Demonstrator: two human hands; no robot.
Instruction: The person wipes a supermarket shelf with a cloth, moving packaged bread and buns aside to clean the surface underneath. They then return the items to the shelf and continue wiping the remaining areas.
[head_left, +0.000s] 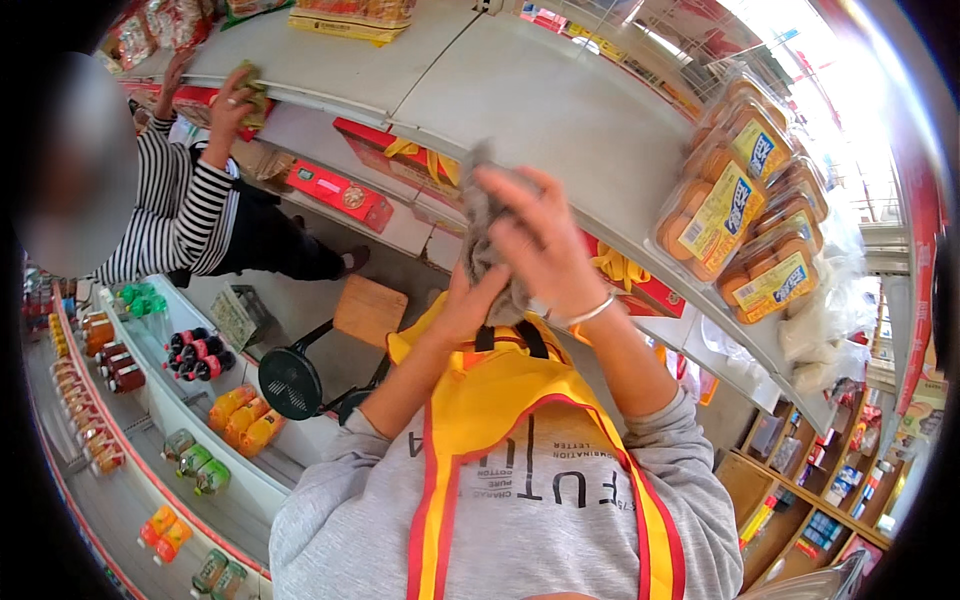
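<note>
A grey cloth (484, 225), crumpled and partly blurred, is bunched between my two hands in front of the metal shelf's edge. My left hand (469, 304) holds its lower part from beneath. Over its upper right side lies my right hand (536, 232), blurred, with its fingers spread; whether they grip the cloth I cannot tell. Just beyond the hands is the bare grey top of the metal shelf (540, 97). Clear plastic packs of round pastries (720, 217) stand stacked at its right end.
At the left, a person in a striped top (180, 187) holds a yellow-green cloth (255, 82) at the same shelf. Red boxes (341, 195) lie on the lower shelf. A wooden-topped stool (370, 313) and a black seat (290, 382) stand near bottled drinks (199, 354).
</note>
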